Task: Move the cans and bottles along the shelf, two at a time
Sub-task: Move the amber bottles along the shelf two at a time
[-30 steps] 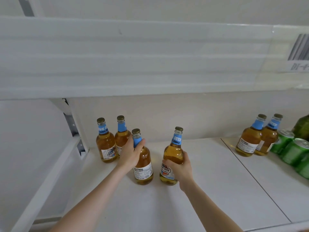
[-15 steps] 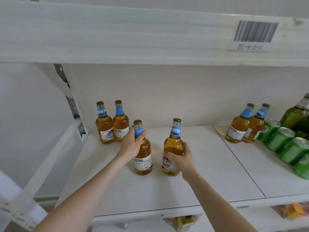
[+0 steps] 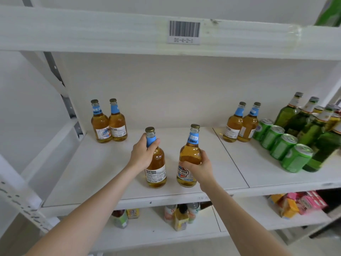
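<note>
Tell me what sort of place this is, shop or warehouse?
Probably a stockroom or warehouse rack: a barcode label on the white shelf beam, and beer bottles and green cans stocked in groups.

White shelving (image 3: 103,172), pale wall (image 3: 166,89), label (image 3: 184,32) text unclear

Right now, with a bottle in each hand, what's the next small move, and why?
Probably shift both sideways together, upright: the left hand grips the left beer bottle by its neck, the right hand wraps the right beer bottle, and bare shelf lies either side. Direction unclear.
</note>
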The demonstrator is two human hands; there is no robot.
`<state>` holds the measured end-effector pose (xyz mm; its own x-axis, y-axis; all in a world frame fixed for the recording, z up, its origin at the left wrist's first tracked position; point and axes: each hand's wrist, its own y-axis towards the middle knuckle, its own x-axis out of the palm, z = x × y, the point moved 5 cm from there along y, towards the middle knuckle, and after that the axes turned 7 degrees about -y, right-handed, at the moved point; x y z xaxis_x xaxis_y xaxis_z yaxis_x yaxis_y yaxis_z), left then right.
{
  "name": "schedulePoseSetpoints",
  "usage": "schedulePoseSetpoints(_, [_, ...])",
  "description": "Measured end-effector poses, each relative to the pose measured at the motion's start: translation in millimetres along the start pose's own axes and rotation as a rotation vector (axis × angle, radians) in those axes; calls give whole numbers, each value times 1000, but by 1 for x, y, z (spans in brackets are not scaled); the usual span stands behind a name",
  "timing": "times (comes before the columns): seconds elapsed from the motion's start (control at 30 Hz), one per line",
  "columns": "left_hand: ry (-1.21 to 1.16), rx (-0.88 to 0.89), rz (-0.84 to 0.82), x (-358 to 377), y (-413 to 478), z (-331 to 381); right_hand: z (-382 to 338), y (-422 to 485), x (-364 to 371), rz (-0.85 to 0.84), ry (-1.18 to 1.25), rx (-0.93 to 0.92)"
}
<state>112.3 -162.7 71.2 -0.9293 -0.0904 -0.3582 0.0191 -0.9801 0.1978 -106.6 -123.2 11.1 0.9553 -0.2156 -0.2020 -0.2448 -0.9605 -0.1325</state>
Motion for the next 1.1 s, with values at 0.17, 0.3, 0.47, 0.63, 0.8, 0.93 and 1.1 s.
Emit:
schedulePoseSetpoints(0.17, [3, -4, -29, 32, -29, 17, 8, -17, -41, 14, -27, -18])
schedulePoseSetpoints(0.3, [24, 2, -39, 56, -41, 28, 16, -21, -69, 34, -62, -18])
schedulePoseSetpoints(0.47, [51, 27, -77, 86, -36, 39, 24, -10, -96, 66, -57, -10])
schedulePoseSetpoints(0.63, [69, 53, -102, 118, -14, 50, 29, 15, -123, 95, -15, -5])
schedulePoseSetpoints(0.8, [82, 86, -121, 152, 1, 68, 34, 38, -155, 118, 22, -5])
schedulePoseSetpoints(0.93, [87, 99, -129, 184, 7, 82, 36, 51, -187, 124, 39, -9])
schedulePoseSetpoints(1.1, [72, 89, -97, 229, 2, 101, 39, 62, -238, 91, 46, -20])
